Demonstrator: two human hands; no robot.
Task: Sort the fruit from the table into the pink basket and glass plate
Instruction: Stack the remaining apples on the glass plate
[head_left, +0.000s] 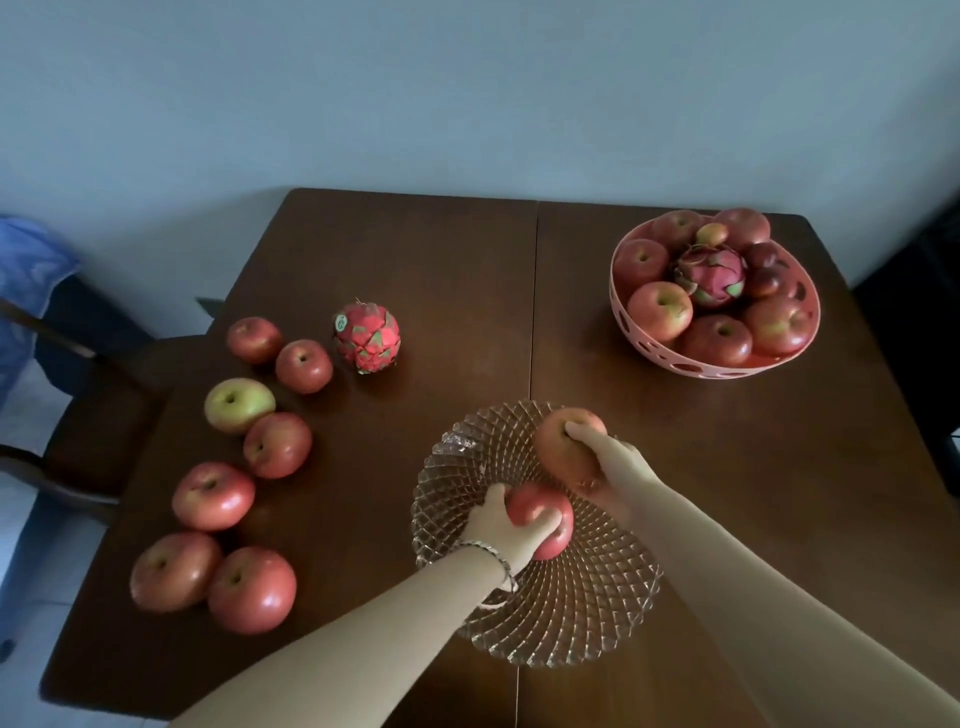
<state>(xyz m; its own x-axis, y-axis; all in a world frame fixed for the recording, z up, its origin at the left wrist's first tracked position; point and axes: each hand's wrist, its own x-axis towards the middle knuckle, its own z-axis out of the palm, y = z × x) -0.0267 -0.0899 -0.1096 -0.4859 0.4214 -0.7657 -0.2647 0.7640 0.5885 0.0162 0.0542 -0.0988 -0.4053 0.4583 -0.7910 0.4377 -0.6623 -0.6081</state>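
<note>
"What lies past the tabletop?"

"A bare, pale blue-grey wall (467, 88) fills the upper half of the view."

"And on the left?"

"A dark wooden chair (93, 384) stands tucked against the table's left edge, its seat partly under it. A blue cloth (26, 291) hangs over the chair's back, and pale floor (26, 525) shows beneath it."

"The right side?"

"Something dark (924, 322) stands at the frame's right edge, just beside the table; too dim to tell what it is."
</note>
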